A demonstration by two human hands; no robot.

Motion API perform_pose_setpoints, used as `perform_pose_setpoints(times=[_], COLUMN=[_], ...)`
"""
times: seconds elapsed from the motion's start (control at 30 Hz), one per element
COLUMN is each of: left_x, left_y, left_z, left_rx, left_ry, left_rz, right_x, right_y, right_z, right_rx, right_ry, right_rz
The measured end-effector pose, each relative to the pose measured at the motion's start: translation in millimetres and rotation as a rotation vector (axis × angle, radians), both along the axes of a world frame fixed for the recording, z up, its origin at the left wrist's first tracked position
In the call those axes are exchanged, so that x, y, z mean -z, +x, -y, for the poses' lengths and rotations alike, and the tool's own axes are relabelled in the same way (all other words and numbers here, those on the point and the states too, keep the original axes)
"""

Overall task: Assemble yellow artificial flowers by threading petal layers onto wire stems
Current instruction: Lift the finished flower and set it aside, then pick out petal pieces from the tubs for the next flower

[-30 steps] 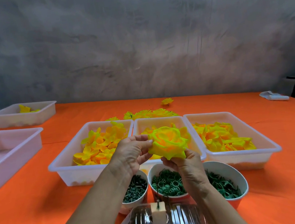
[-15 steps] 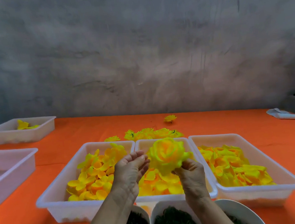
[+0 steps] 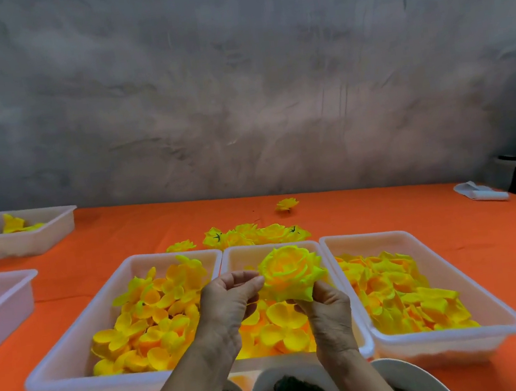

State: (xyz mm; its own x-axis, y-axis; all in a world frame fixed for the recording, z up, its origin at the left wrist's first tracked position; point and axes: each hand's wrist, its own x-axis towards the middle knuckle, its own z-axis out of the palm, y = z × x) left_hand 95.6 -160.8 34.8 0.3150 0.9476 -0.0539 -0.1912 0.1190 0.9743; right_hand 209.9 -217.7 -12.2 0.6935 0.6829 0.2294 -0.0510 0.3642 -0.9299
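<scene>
behind one held flower (image 3: pixel 290 274), three petal trays (image 3: pixel 76 364).

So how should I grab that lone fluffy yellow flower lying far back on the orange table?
Pinch the lone yellow fabric flower gently around its outer petal edges, reaching down from above. It lies alone on the orange tablecloth with open space all round, and no stem shows clearly enough to hold.
</scene>
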Motion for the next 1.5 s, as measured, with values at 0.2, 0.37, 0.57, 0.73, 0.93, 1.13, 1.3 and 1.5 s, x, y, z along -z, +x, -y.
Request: perform_pose_setpoints(times=[0.2,0.37,0.57,0.73,0.93,1.13,1.3,1.5], left_x=[10.4,17.6,25.3,30.2,36.4,18.1,3.3,-0.2], left_y=[-1.4,-4.9,-12.4,-15.8,-16.4,-31.9,-53.2,-78.5], left_z=[-16.5,-24.3,-44.5,-55.0,-49.6,-37.3,-23.2,-10.7], left_rx=[-0.062,-0.041,-0.058,-0.064,-0.070,-0.104,-0.137,-0.169], left_ry=[-0.095,-0.126,-0.132,-0.121,-0.089,-0.053,-0.019,-0.002], left_rz=[0.001,-0.009,-0.014,-0.034,-0.067,-0.077,-0.105,-0.125], right_x=[-0.8,-7.9,-20.9,-53.5,-36.6,-46.2,-60.1,-49.6], right_y=[18.6,26.2,40.4,68.3,57.1,37.9,10.9,-20.1], right_z=[-20.8,-52.9,-114.0,-169.7,-136.0,-76.4,-44.0,-8.5], right_rx=[0.063,0.021,-0.018,-0.211,-0.327,-0.401,-0.435,-0.508], right_ry=[-0.082,-0.169,-0.243,-0.231,-0.390,-0.434,-0.423,-0.455], right_rz=[-0.143,-0.291,-0.326,-0.312,-0.078,0.081,0.128,0.135])
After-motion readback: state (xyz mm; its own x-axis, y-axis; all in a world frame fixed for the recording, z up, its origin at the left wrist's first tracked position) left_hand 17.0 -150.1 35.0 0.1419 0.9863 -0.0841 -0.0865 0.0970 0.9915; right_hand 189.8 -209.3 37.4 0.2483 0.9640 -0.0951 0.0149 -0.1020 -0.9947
